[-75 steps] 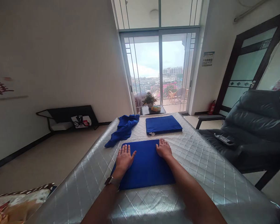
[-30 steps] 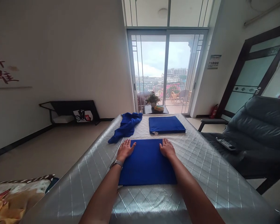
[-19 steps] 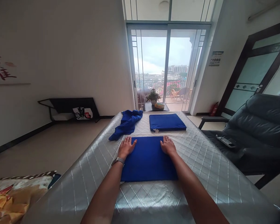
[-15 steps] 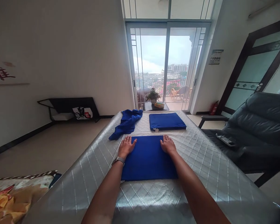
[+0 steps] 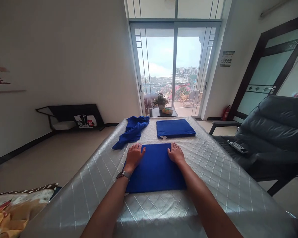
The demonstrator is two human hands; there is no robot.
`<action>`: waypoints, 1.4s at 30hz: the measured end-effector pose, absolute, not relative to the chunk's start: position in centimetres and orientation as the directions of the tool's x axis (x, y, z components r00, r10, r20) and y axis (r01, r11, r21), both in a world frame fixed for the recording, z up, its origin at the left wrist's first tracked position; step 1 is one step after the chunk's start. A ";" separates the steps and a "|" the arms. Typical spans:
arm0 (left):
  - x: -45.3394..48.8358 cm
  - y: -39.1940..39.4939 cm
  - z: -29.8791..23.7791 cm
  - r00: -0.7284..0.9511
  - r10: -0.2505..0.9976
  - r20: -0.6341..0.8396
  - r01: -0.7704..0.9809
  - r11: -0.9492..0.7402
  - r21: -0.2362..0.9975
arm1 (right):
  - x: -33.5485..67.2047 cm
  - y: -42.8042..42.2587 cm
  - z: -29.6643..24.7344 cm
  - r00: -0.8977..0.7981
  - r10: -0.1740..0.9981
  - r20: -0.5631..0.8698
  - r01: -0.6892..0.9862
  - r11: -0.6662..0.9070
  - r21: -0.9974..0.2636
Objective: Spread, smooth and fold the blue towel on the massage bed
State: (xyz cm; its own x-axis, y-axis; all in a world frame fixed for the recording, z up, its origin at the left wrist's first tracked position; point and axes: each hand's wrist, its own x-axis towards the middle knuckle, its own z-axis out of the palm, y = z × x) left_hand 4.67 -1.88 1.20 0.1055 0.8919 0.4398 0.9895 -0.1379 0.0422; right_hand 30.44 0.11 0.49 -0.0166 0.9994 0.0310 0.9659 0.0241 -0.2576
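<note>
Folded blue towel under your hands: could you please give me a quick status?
Left hand and right hand flat, open, on folded blue towel. No grip. Crumpled blue cloth and second folded blue towel beyond, apart.

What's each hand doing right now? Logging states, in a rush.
Left hand: open, flat on the folded blue towel.
Right hand: open, flat on the same towel.

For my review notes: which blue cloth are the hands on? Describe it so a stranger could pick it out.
On the silver quilted table that runs toward the balcony door lie three blue cloths. The one meant is the folded cloth nearest the camera, with the left hand and right hand flat on its far corners. Unlike the second folded cloth and the crumpled cloth beyond, it is touched.
</note>
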 end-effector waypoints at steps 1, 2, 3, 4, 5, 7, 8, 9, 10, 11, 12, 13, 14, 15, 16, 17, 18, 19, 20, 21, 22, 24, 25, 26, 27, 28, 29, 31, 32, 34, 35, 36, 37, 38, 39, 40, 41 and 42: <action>5.8 -2.0 1.5 0.127 0.895 0.428 0.983 -0.172 0.068 | 30.4 0.1 0.5 -0.017 0.999 0.035 0.965 0.025 -0.259; 7.2 -2.1 1.7 0.146 0.899 0.413 0.974 -0.203 0.096 | 30.4 0.2 0.4 -0.017 0.999 0.038 0.965 0.026 -0.261; 8.8 -2.1 1.8 0.169 0.902 0.398 0.964 -0.235 0.124 | 30.4 0.2 0.4 -0.016 0.999 0.042 0.965 0.027 -0.261; 10.5 -2.2 1.8 0.199 0.902 0.384 0.951 -0.272 0.148 | 30.5 0.2 0.3 -0.015 0.999 0.046 0.965 0.026 -0.261; 12.3 -2.2 1.8 0.235 0.897 0.374 0.935 -0.314 0.165 | 30.5 0.2 0.3 -0.015 0.999 0.048 0.966 0.026 -0.256; 15.9 -2.3 1.5 0.323 0.874 0.364 0.894 -0.408 0.187 | 30.8 0.2 0.1 -0.031 0.998 0.047 0.971 0.042 -0.235; 17.4 -2.2 1.2 0.353 0.862 0.364 0.877 -0.440 0.192 | 31.0 0.1 0.0 -0.046 0.998 0.040 0.974 0.054 -0.219; 18.6 -2.2 0.8 0.373 0.856 0.359 0.865 -0.461 0.199 | 31.1 0.1 0.0 -0.061 0.998 0.033 0.977 0.067 -0.203; 19.5 -2.0 0.4 0.377 0.858 0.349 0.860 -0.464 0.211 | 31.2 0.0 0.0 -0.074 0.997 0.026 0.978 0.077 -0.191; 20.1 -1.9 0.1 0.367 0.869 0.332 0.863 -0.451 0.227 | 31.3 0.0 0.0 -0.080 0.997 0.021 0.979 0.082 -0.185; 20.2 -1.7 -0.3 0.352 0.885 0.305 0.868 -0.431 0.246 | 31.3 0.0 0.0 -0.078 0.997 0.022 0.979 0.080 -0.186; 20.0 -1.5 -0.6 0.337 0.901 0.274 0.876 -0.406 0.260 | 31.3 0.1 0.0 -0.073 0.997 0.026 0.979 0.076 -0.190; 19.5 -1.3 -0.8 0.323 0.915 0.243 0.884 -0.383 0.269 | 31.2 0.1 0.0 -0.066 0.997 0.031 0.978 0.071 -0.197; 18.7 -1.1 -0.9 0.312 0.925 0.216 0.892 -0.363 0.270 | 31.1 0.2 0.1 -0.058 0.998 0.033 0.976 0.063 -0.206; 17.6 -1.0 -0.9 0.304 0.933 0.193 0.900 -0.347 0.264 | 31.0 0.3 0.1 -0.048 0.998 0.032 0.975 0.053 -0.214; 16.4 -0.8 -0.9 0.293 0.940 0.175 0.909 -0.330 0.255 | 30.9 0.3 0.2 -0.038 0.999 0.030 0.974 0.044 -0.221; 15.0 -0.7 -0.8 0.276 0.948 0.158 0.919 -0.309 0.244 | 30.8 0.4 0.2 -0.031 0.999 0.025 0.973 0.036 -0.228; 13.5 -0.6 -0.7 0.253 0.957 0.141 0.931 -0.280 0.233 | 30.7 0.4 0.3 -0.026 0.999 0.021 0.972 0.030 -0.233; 11.9 -0.5 -0.6 0.225 0.967 0.122 0.943 -0.247 0.221 | 30.7 0.4 0.3 -0.024 1.000 0.018 0.971 0.027 -0.237; 10.3 -0.5 -0.4 0.194 0.976 0.103 0.955 -0.211 0.208 | 30.6 0.4 0.3 -0.025 1.000 0.017 0.970 0.028 -0.240; 8.7 -0.4 -0.4 0.160 0.983 0.085 0.965 -0.174 0.197 | 30.6 0.4 0.4 -0.028 0.999 0.015 0.970 0.031 -0.242; 5.6 -0.4 -0.4 0.091 0.994 0.061 0.979 -0.101 0.179 | 30.7 0.3 0.4 -0.029 0.999 0.016 0.969 0.032 -0.246; 4.3 -0.3 -0.4 0.058 0.997 0.058 0.982 -0.067 0.174 | 30.7 0.3 0.5 -0.029 0.999 0.018 0.969 0.032 -0.247; 3.2 -0.3 -0.6 0.029 0.998 0.061 0.984 -0.039 0.172 | 30.7 0.3 0.5 -0.028 0.999 0.019 0.969 0.032 -0.246; 2.3 -0.3 -0.8 0.005 0.998 0.068 0.985 -0.016 0.172 | 30.7 0.3 0.5 -0.029 0.999 0.019 0.969 0.032 -0.244; 1.7 -0.2 -1.0 -0.011 0.997 0.077 0.985 -0.003 0.173 | 30.7 0.3 0.5 -0.029 0.999 0.020 0.970 0.032 -0.241; 1.3 -0.2 -1.2 -0.020 0.996 0.087 0.984 0.004 0.177 | 30.7 0.3 0.4 -0.029 0.999 0.020 0.971 0.033 -0.237; 1.0 -0.1 -1.5 -0.025 0.994 0.105 0.983 0.005 0.186 | 30.7 0.3 0.4 -0.030 0.999 0.019 0.973 0.034 -0.229; 1.0 -0.1 -1.7 -0.024 0.993 0.115 0.982 0.002 0.188 | 30.7 0.4 0.4 -0.031 0.999 0.020 0.974 0.034 -0.225; 1.2 0.0 -1.9 -0.024 0.991 0.133 0.982 -0.002 0.190 | 30.7 0.4 0.4 -0.032 0.999 0.022 0.975 0.036 -0.218; 1.2 0.0 -1.9 -0.024 0.990 0.139 0.982 -0.003 0.189 | 30.7 0.4 0.4 -0.033 0.999 0.023 0.976 0.037 -0.217; 1.3 0.0 -1.9 -0.025 0.989 0.144 0.982 -0.002 0.189 | 30.7 0.4 0.5 -0.034 0.999 0.027 0.976 0.039 -0.216; 1.3 0.0 -1.9 -0.028 0.989 0.146 0.982 0.000 0.188 | 30.6 0.3 0.6 -0.034 0.999 0.036 0.975 0.041 -0.217; 1.4 0.0 -1.9 -0.031 0.989 0.146 0.982 0.003 0.187 | 30.6 0.1 0.7 -0.033 0.998 0.057 0.975 0.044 -0.216; 1.4 0.0 -1.9 -0.033 0.989 0.144 0.982 0.006 0.186 | 30.5 -0.1 0.8 -0.033 0.995 0.092 0.976 0.052 -0.212; 1.4 0.0 -1.9 -0.036 0.989 0.145 0.983 0.008 0.185 | 30.4 -0.5 1.0 -0.042 0.989 0.140 0.977 0.070 -0.201; 1.4 0.0 -1.9 -0.037 0.988 0.148 0.983 0.010 0.183 | 30.3 -0.9 1.2 -0.062 0.980 0.191 0.978 0.097 -0.184; 1.3 0.0 -1.9 -0.036 0.987 0.154 0.984 0.008 0.180 | 30.3 -1.3 1.4 -0.088 0.968 0.235 0.978 0.128 -0.162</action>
